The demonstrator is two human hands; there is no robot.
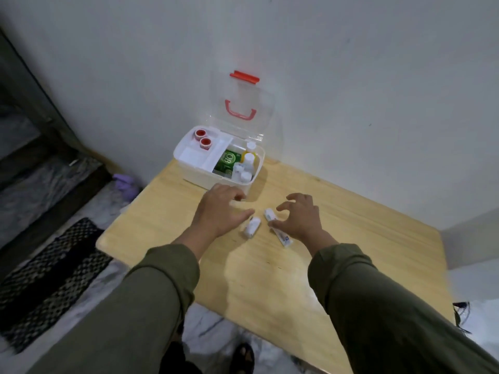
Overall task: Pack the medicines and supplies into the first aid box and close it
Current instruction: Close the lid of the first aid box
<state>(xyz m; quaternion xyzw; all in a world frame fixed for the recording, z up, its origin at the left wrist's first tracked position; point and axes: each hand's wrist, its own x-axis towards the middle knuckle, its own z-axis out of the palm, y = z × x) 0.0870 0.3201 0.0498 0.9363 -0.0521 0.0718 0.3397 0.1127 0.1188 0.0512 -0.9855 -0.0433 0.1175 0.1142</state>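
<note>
Hands point(221, 209) point(302, 217) (both spread) over 2 white tubes point(252, 226) point(280, 236).

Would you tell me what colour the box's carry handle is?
Red; the handle on the open clear lid shows best in the head view.

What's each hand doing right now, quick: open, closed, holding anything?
Left hand: open, empty, hovering beside the small white tube.
Right hand: open, fingers curled over the long white tube, not yet gripping it.
</note>
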